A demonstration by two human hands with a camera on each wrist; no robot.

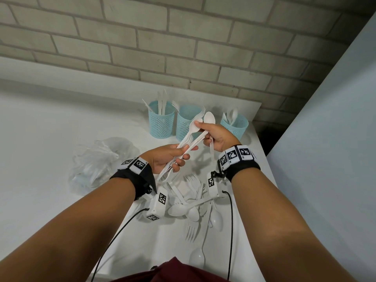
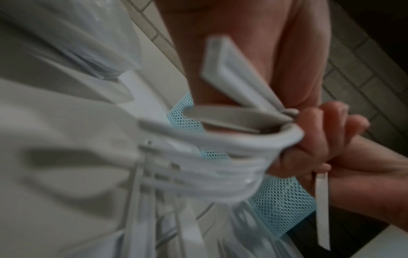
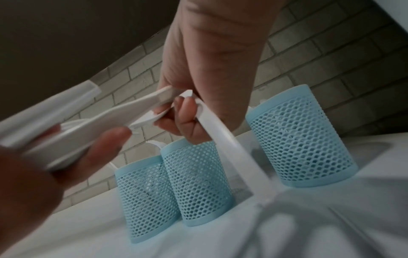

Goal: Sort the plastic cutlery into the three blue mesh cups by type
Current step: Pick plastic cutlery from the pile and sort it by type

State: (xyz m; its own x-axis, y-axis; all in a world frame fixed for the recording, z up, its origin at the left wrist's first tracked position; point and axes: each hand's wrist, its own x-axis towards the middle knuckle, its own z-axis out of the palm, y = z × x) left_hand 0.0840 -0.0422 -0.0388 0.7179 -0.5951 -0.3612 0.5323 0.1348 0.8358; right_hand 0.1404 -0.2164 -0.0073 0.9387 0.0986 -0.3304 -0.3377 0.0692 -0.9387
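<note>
Three blue mesh cups stand at the back of the white table: the left cup (image 1: 160,121) holds knives, the middle cup (image 1: 186,124) forks, the right cup (image 1: 236,126) spoons. My left hand (image 1: 182,156) grips a bundle of white forks and knives (image 1: 183,147) above the table. My right hand (image 1: 205,132) holds a spoon (image 1: 209,118) whose handle hangs down, and its fingertips pinch the bowl of a second spoon (image 1: 196,125) at the bundle's top. The right wrist view shows the right hand (image 3: 183,111), that spoon's handle (image 3: 232,148) and the bundle (image 3: 88,125).
A loose pile of white cutlery (image 1: 193,202) lies under my wrists, with a lone spoon (image 1: 198,255) nearer me. A crumpled clear plastic bag (image 1: 99,159) sits to the left. The table (image 1: 50,129) ends just right of the cups. A brick wall stands behind.
</note>
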